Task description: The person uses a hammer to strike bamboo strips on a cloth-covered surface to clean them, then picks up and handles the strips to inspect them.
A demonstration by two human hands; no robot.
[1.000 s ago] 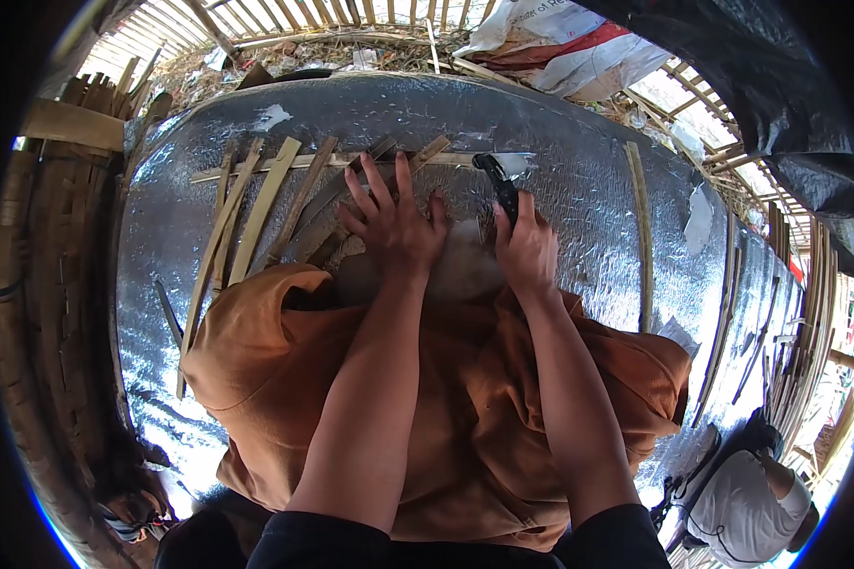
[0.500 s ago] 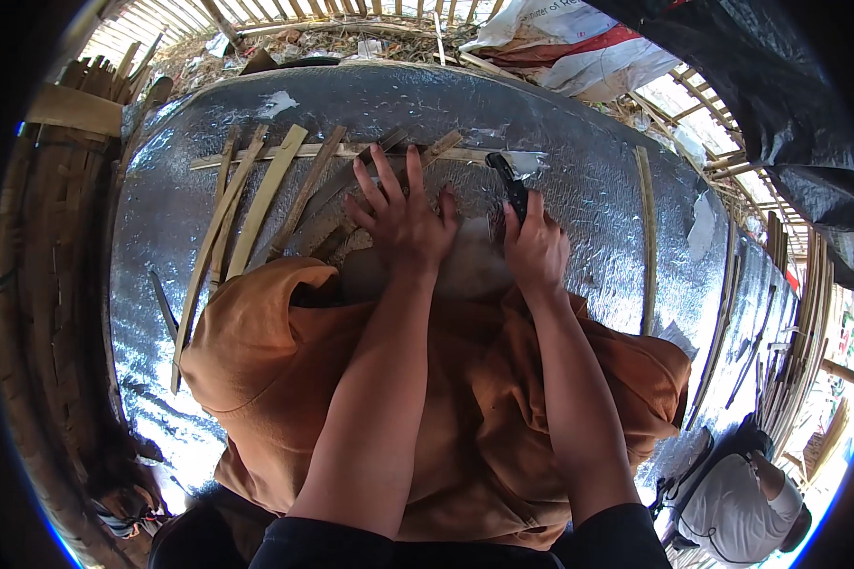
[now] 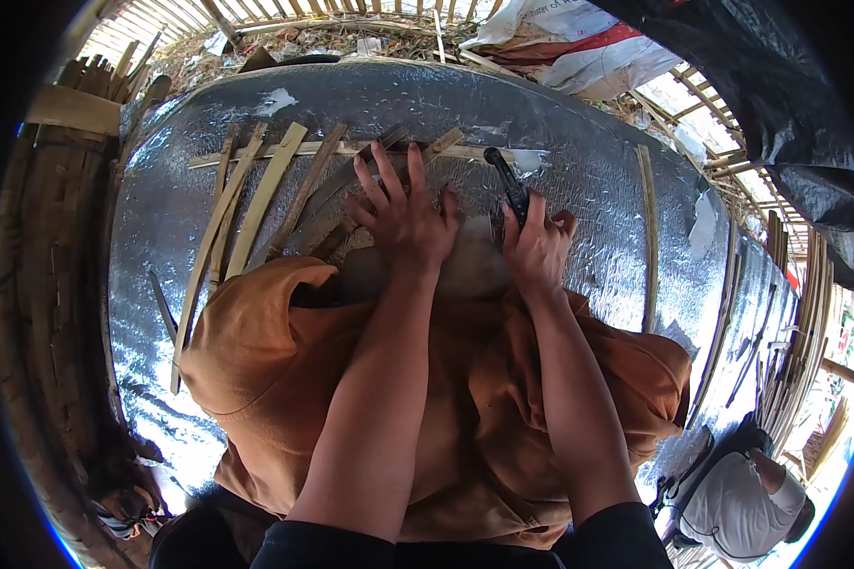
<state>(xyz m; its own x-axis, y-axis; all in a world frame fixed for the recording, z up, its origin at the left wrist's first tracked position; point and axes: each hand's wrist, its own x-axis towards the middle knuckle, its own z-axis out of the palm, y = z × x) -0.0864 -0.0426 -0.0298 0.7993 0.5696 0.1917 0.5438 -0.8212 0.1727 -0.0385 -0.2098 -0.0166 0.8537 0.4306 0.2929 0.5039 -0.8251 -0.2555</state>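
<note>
My left hand (image 3: 410, 223) lies with its fingers spread over bamboo strips, the fingertips near a long crosswise strip (image 3: 313, 148). Beside it, my right hand (image 3: 538, 248) is closed around a black box cutter (image 3: 506, 180), its far end pointing away from me. Whether a blade is out I cannot make out. Several pale bamboo strips (image 3: 268, 194) lie slantwise to the left of my hands, across the crosswise one. Under and between my hands is a pale, greyish surface (image 3: 474, 261), partly hidden. Orange-brown cloth (image 3: 446, 398) covers my lap below my forearms.
Silvery foil sheeting (image 3: 598, 180) covers the work surface. A lone strip (image 3: 648, 237) lies to the right, and a dark curved blade-like piece (image 3: 163, 303) at the left. Bundled bamboo (image 3: 52, 284) stands at far left. A person in a white shirt (image 3: 740, 507) is at lower right.
The box cutter has tilted slightly, its far end moving a little away from me. My right-hand fingers have shifted slightly around it. My left hand stays in place.
</note>
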